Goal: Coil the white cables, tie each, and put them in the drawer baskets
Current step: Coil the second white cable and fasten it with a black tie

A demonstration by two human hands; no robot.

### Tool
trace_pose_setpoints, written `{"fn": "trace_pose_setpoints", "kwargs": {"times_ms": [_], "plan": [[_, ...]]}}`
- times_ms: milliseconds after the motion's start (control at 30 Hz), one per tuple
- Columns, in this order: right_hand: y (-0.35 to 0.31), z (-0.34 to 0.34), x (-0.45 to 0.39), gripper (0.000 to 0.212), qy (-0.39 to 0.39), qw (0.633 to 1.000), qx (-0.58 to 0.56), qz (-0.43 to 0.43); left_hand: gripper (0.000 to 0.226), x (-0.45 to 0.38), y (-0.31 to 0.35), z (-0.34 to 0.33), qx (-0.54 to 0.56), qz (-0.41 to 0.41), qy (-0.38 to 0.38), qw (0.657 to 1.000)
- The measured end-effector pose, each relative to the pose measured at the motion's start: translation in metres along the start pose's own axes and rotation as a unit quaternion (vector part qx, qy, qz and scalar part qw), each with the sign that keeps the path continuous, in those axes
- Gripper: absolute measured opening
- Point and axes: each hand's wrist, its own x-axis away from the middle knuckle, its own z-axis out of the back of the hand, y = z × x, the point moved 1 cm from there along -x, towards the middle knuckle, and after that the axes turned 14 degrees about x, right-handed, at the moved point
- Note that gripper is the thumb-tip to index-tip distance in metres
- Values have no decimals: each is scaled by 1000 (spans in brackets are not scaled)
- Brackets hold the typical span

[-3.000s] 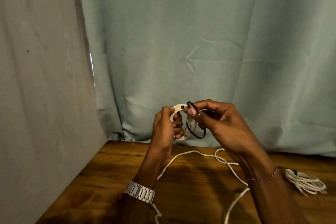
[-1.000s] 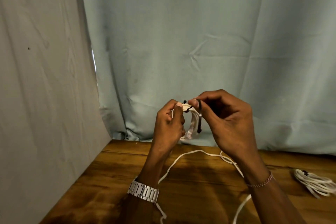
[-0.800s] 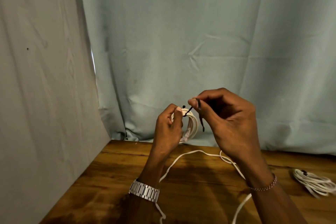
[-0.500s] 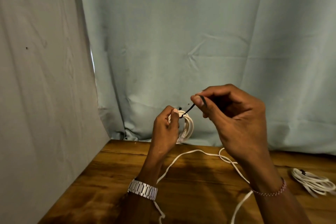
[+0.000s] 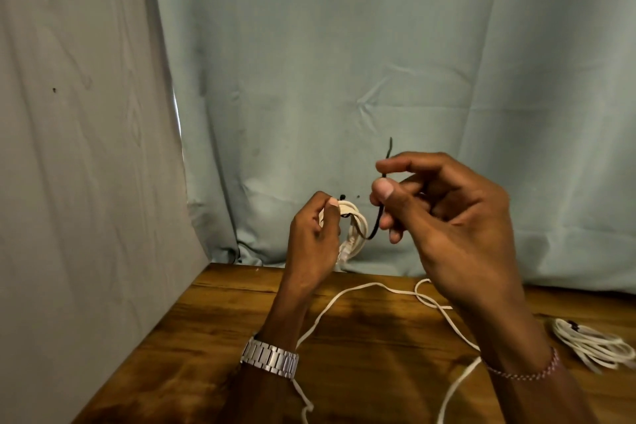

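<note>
Left hand (image 5: 311, 237) grips white coil (image 5: 354, 227); right hand (image 5: 444, 217) pinches black tie (image 5: 380, 213), above table (image 5: 220, 337)

One head-worn, wide-angle view, looking forward and slightly down.

The camera sits above and behind both forearms, which rise from the lower edge, so the left hand (image 5: 311, 237) and right hand (image 5: 444, 217) fill the centre at close range. It faces a pale green curtain (image 5: 378, 62) hung straight ahead, which takes up the upper two thirds of the frame. A grey fabric panel (image 5: 75, 165) closes off the left side, its lines bowed by the lens. Only the far part of the wooden tabletop (image 5: 213, 327) shows, along the bottom. There is no second view to overlap with it.
</note>
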Motion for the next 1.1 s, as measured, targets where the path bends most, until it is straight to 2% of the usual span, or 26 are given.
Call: {"fn": "trace_pose_setpoints", "kwargs": {"times_ms": [167,300,433,500,600,800,1100], "plan": [[3,2,-2,22,-55,996,-46,-59,25,0,11,1,21,-11,-4,1000],[10,3,-3,26,-100,993,-33,-44,26,0,18,1,29,-24,-6,999],[14,-1,-5,20,-16,995,85,42,26,1,26,2,47,-22,-7,999],[19,-2,-7,18,22,985,135,103,28,1,30,2,62,-19,-8,998],[30,-3,-7,21,56,972,171,149,28,0,35,2,98,9,-2,995],[33,-4,-3,20,70,934,279,214,25,3,48,1,182,57,-1,982],[37,-5,-5,21,18,909,334,249,26,5,56,1,174,59,-37,982]]}}
